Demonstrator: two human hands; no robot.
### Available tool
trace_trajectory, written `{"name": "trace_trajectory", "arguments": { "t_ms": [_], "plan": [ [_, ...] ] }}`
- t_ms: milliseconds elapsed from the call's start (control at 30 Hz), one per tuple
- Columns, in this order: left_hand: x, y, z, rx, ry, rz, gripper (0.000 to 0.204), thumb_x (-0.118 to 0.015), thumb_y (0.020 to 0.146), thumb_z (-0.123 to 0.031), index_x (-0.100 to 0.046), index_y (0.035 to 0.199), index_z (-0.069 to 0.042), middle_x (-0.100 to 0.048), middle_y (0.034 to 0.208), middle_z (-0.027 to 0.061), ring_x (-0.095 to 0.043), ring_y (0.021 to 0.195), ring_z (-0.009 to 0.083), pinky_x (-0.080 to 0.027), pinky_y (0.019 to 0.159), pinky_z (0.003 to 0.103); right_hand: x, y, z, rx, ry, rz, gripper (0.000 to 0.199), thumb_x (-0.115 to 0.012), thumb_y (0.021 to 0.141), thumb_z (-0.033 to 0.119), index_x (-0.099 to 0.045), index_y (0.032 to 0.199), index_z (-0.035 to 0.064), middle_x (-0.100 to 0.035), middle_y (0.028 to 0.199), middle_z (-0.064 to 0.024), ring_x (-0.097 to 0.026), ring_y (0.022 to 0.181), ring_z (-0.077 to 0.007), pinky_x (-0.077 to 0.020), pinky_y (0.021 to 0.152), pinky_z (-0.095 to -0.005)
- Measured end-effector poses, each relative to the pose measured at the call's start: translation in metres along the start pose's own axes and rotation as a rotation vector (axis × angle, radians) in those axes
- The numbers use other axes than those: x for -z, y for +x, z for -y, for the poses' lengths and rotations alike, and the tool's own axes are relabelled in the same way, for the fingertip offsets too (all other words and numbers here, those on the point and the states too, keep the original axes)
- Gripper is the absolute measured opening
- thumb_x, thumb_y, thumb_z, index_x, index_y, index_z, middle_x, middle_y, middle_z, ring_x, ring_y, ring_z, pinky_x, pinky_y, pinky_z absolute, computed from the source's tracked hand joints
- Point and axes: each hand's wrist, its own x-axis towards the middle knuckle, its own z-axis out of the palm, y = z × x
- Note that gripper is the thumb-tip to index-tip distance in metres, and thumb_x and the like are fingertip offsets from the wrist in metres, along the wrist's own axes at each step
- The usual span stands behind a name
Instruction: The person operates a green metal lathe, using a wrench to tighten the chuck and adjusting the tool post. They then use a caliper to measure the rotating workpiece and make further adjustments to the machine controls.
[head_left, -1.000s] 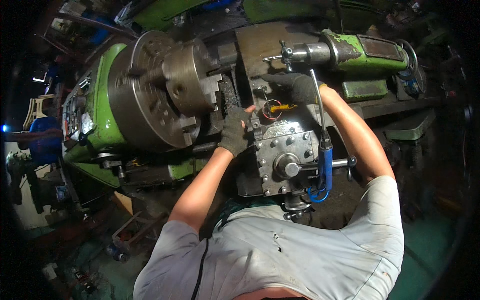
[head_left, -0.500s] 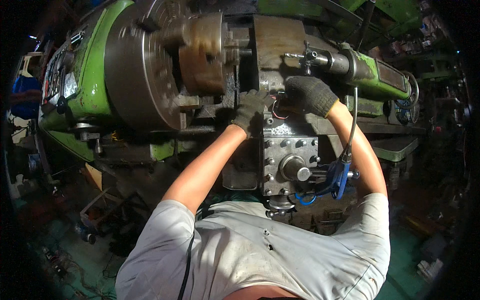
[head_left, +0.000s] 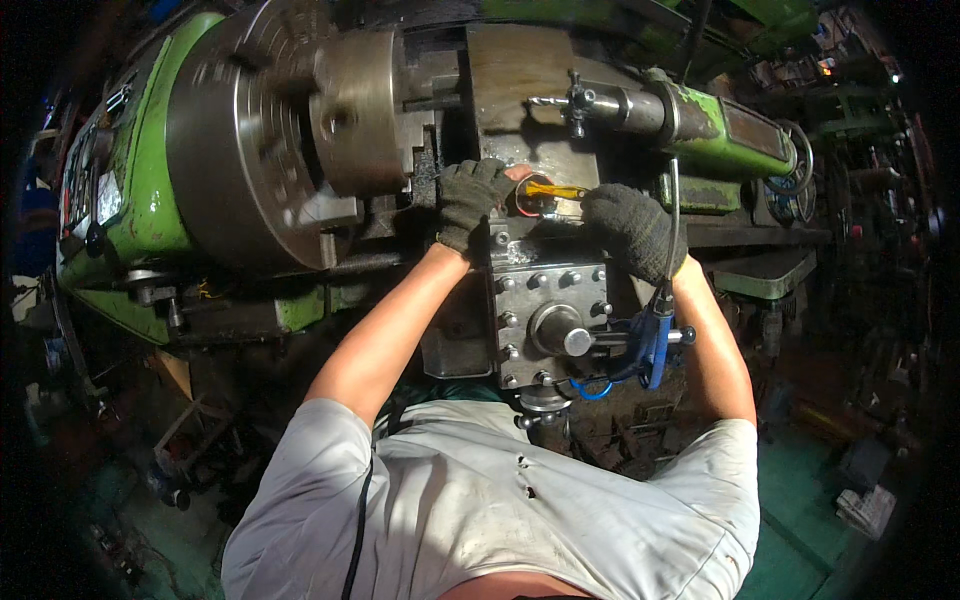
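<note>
1. Left hand [head_left: 472, 200]: gloved, fingers bent beside the loop, just above the tool post [head_left: 520, 300]; I cannot tell whether they pinch anything
2. Right hand [head_left: 632, 228]: gloved, curled, its fingertips at the right end of the strip; I cannot tell whether they are pressed together on it
3. Between the 2 hands: a red loop [head_left: 518, 200] and a yellow strip [head_left: 552, 189], beyond the tool post
4. Around them: the chuck [head_left: 360, 110] to the left, blurred as if spinning; the drill [head_left: 548, 101] in the tailstock [head_left: 740, 130], well apart from the chuck; a blue air gun [head_left: 655, 348] by the tool post's handle
5. Progress, as a judgement: the work looks underway, the drill not engaged and both hands busy near the loop; nothing visible marks a finished step, and how much is left cannot be told
</note>
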Motion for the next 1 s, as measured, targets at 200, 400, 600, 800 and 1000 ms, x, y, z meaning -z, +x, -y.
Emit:
{"name": "trace_trajectory", "arguments": {
  "t_ms": [200, 400, 600, 800, 1000],
  "plan": [
    [0.024, 0.01, -0.016, -0.037, 0.001, -0.024, 0.061, -0.082, 0.067, -0.057, -0.07, 0.118, -0.025, -0.061, 0.103, 0.007, -0.059, 0.096, 0.0301, -0.043, 0.083, 0.046, -0.013, -0.012, 0.002, -0.126, 0.028, -0.018, 0.029, -0.071, 0.081, 0.008, -0.069, 0.109, 0.0116, -0.067, 0.113, -0.0138, -0.065, 0.108, -0.0377, -0.0535, 0.091, -0.0458],
    [0.022, 0.016, -0.014, -0.048, -0.094, 0.084, 0.059, -0.083, 0.069, -0.055, -0.071, 0.117, -0.024, -0.062, 0.095, 0.0077, -0.061, 0.092, 0.0298, -0.045, 0.08, 0.045, -0.044, -0.017, -0.008, -0.25, 0.066, -0.231, 0.024, -0.072, 0.089, 0.023, -0.07, 0.107, 0.0084, -0.069, 0.101, -0.0166, -0.067, 0.096, -0.0388, -0.054, 0.084, -0.0478],
    [0.013, 0.015, -0.01, -0.049, -0.047, 0.079, 0.052, -0.081, 0.07, -0.054, -0.072, 0.114, -0.026, -0.061, 0.09, 0.0054, -0.06, 0.086, 0.0273, -0.043, 0.075, 0.044, -0.032, 0.006, 0.019, -0.582, 0.452, -0.266, 0.024, -0.077, 0.087, 0.019, -0.07, 0.1, -0.0002, -0.072, 0.082, -0.0122, -0.067, 0.074, -0.0154, -0.0532, 0.068, -0.0331],
    [0.013, 0.008, -0.007, -0.084, -0.056, 0.009, 0.054, -0.08, 0.07, -0.056, -0.072, 0.114, -0.026, -0.061, 0.091, 0.0052, -0.06, 0.087, 0.0284, -0.043, 0.076, 0.044, -0.035, 0.007, 0.017, -0.662, 0.513, -0.232, 0.027, -0.077, 0.088, 0.019, -0.07, 0.106, 0.001, -0.074, 0.086, -0.0114, -0.069, 0.077, -0.017, -0.0545, 0.071, -0.0336],
    [0.014, 0.003, 0.0, -0.037, -0.003, 0.041, 0.059, -0.079, 0.069, -0.058, -0.071, 0.118, -0.025, -0.062, 0.097, 0.0065, -0.059, 0.091, 0.0304, -0.044, 0.078, 0.046, -0.032, 0.008, 0.03, -0.478, 0.413, -0.324, 0.033, -0.077, 0.089, 0.021, -0.069, 0.116, 0.0037, -0.075, 0.093, -0.0109, -0.07, 0.082, -0.0175, -0.0556, 0.074, -0.0334]
  ]
}}
